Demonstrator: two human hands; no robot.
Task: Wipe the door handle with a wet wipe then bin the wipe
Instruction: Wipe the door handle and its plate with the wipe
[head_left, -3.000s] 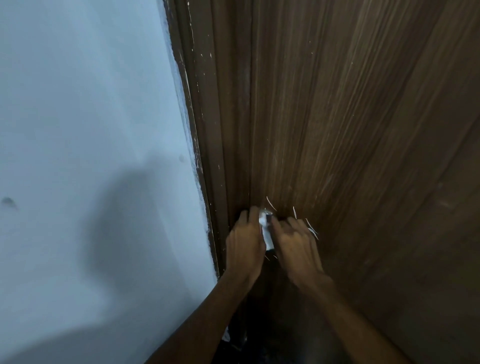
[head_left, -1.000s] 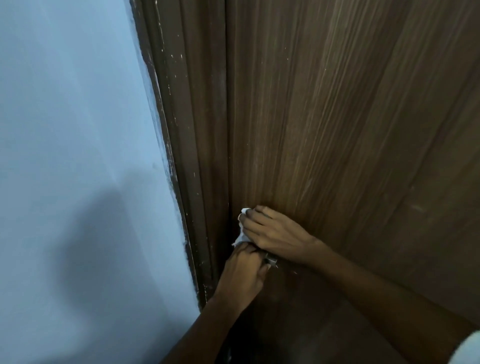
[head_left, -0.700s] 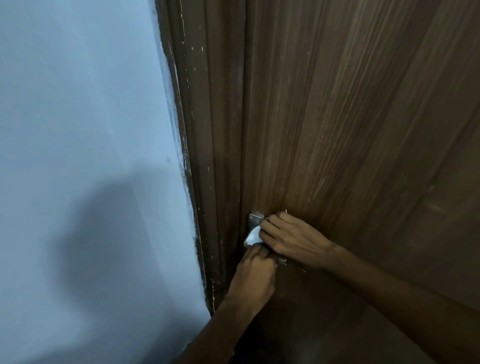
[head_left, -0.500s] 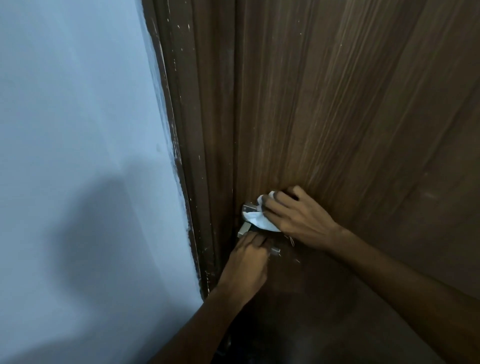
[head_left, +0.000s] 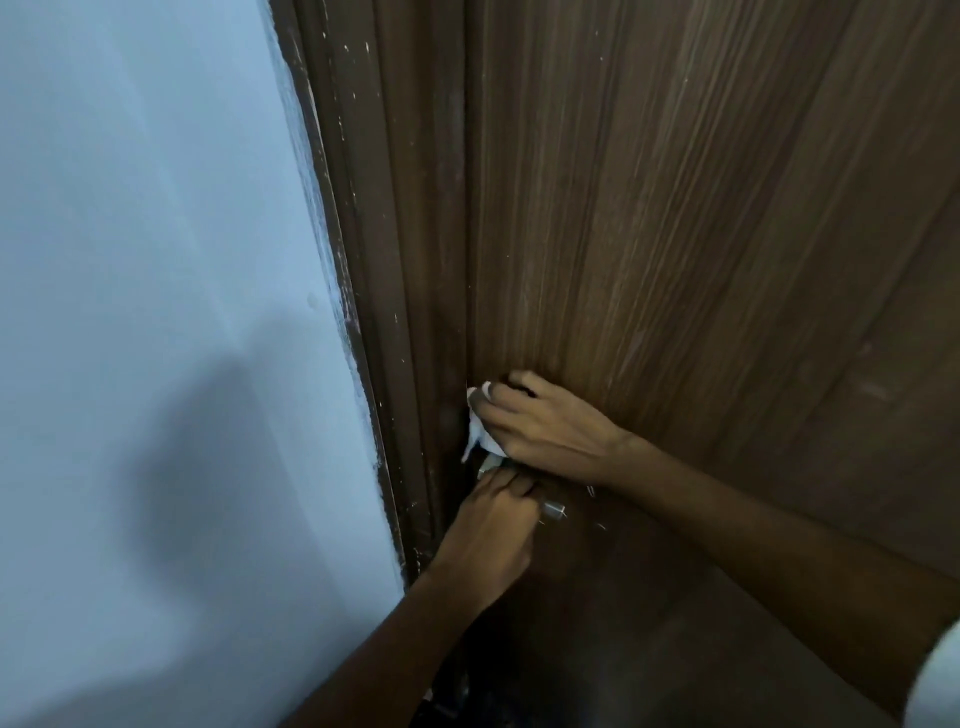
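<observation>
White wet wipe (head_left: 480, 434), soft and limp, bunched in right hand (head_left: 545, 431). Left hand (head_left: 493, 525) clenched around metal door handle (head_left: 551, 510), centre frame. Best pinched by bulk.

It looked like an ordinary room inside a home, at a doorway. A dark wood-grain door (head_left: 701, 234) filled most of the view, shut against a brown moulded frame (head_left: 395, 260). White paint flecks dotted that frame, and the pale blue painted wall (head_left: 156, 208) beside it met the wood in a ragged, hand-brushed edge. The light was dim and indoor, and a soft shadow lay across the wall.
</observation>
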